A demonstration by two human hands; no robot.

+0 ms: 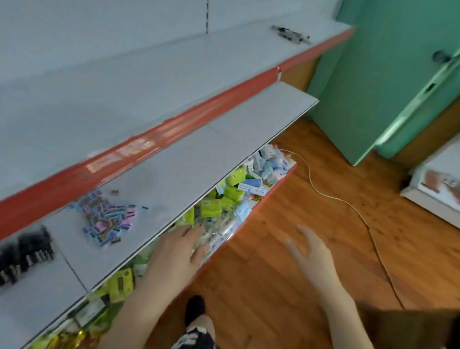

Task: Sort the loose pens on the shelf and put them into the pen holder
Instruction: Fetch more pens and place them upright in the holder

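Pens (291, 34) — probably — lie blurred on upper shelf (149, 73).

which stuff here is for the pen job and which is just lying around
Job: pens, on the upper shelf.
Lying about: coloured pile, green packets, cable, black blurred things.

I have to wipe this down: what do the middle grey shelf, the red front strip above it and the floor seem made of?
Middle grey shelf: smooth matt sheet with a thin pale edge, perhaps painted metal or laminate. Red front strip: glossy, likely plastic, catching white glare. Floor: wood or wood-look planks, showing grain, knots and seams.
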